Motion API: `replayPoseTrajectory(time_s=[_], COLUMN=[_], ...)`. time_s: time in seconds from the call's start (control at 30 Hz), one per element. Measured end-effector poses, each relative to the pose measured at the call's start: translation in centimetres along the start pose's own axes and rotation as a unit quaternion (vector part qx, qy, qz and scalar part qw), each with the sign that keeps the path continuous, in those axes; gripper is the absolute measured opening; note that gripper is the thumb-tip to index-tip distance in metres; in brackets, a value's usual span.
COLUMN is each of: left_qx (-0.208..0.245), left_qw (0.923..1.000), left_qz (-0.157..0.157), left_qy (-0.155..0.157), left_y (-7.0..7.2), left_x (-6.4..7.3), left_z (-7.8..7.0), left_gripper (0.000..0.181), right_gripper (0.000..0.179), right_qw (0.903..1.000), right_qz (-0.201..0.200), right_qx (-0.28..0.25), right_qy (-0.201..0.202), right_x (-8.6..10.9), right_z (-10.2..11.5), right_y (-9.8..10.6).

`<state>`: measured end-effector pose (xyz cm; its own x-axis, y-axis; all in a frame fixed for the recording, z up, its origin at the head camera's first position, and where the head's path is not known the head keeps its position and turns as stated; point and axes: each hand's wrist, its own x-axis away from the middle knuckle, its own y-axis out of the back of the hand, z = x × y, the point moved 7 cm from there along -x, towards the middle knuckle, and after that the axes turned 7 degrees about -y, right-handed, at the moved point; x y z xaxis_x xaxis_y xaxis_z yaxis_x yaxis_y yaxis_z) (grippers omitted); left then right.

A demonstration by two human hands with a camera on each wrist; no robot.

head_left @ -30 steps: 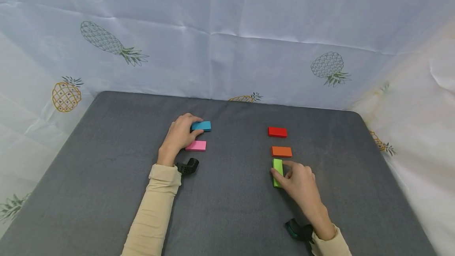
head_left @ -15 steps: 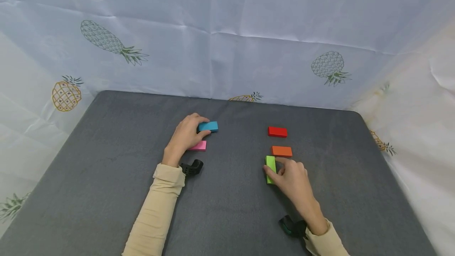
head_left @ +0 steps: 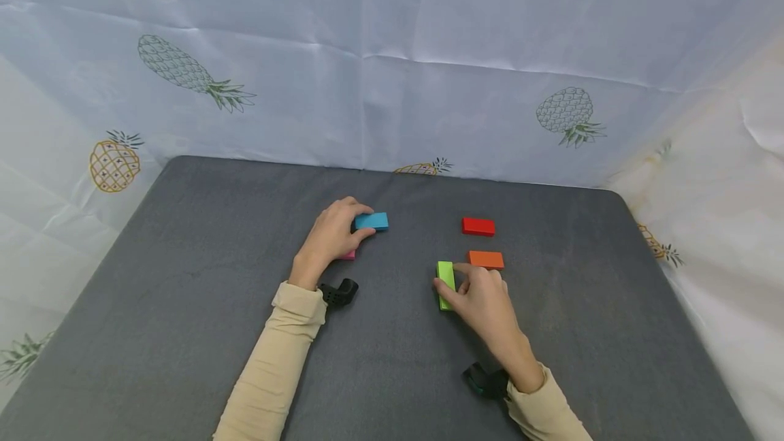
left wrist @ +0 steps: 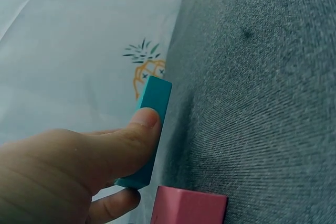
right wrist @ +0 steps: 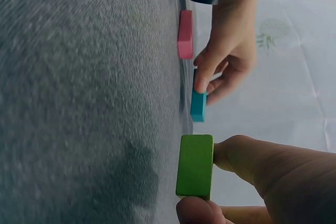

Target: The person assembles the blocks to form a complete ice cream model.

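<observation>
My left hand (head_left: 331, 235) pinches a blue block (head_left: 371, 221) between thumb and fingers, with the block's right end sticking out. Beneath that hand lies a pink block (head_left: 349, 255), mostly covered in the head view; its near end (left wrist: 191, 205) shows in the left wrist view. A light green block (head_left: 446, 284), its long side pointing away from me, is pinched by my right hand (head_left: 484, 298). In the right wrist view the green block (right wrist: 195, 165) hangs over its shadow on the cloth. An orange block (head_left: 486, 260) lies just beyond my right fingers.
A red block (head_left: 478, 226) lies behind the orange one. The table is covered in grey cloth (head_left: 392, 373). A pale curtain with pineapple prints (head_left: 392, 87) rises right behind its far edge. Dark wrist cameras (head_left: 486, 381) stick out beside both forearms.
My left hand has carried the blue block to the right, covering more of the pink one. My right hand has carried the green block left and slightly farther away. Red, orange and pink have stayed put.
</observation>
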<state>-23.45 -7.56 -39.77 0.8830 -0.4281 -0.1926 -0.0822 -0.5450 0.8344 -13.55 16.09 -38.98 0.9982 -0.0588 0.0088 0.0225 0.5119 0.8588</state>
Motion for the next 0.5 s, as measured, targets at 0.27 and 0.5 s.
replayPoseTrajectory(time_s=[0.27, 0.5], left_qx=[0.001, 0.005], left_qw=[0.9999, 0.9997], left_qz=[0.000, 0.007], left_qy=[-0.017, -0.023], left_y=[-0.3, -0.9], left_x=[-0.2, -0.3], left_z=[-0.7, -1.4], left_gripper=[0.039, 0.038], right_gripper=[0.043, 0.046], right_qw=[0.9998, 0.9994], right_qz=[0.015, 0.028], right_qx=[-0.008, -0.010], right_qy=[-0.008, -0.015], right_x=[-0.1, -0.2], right_z=[0.5, 1.2], right_y=[-0.7, -1.5])
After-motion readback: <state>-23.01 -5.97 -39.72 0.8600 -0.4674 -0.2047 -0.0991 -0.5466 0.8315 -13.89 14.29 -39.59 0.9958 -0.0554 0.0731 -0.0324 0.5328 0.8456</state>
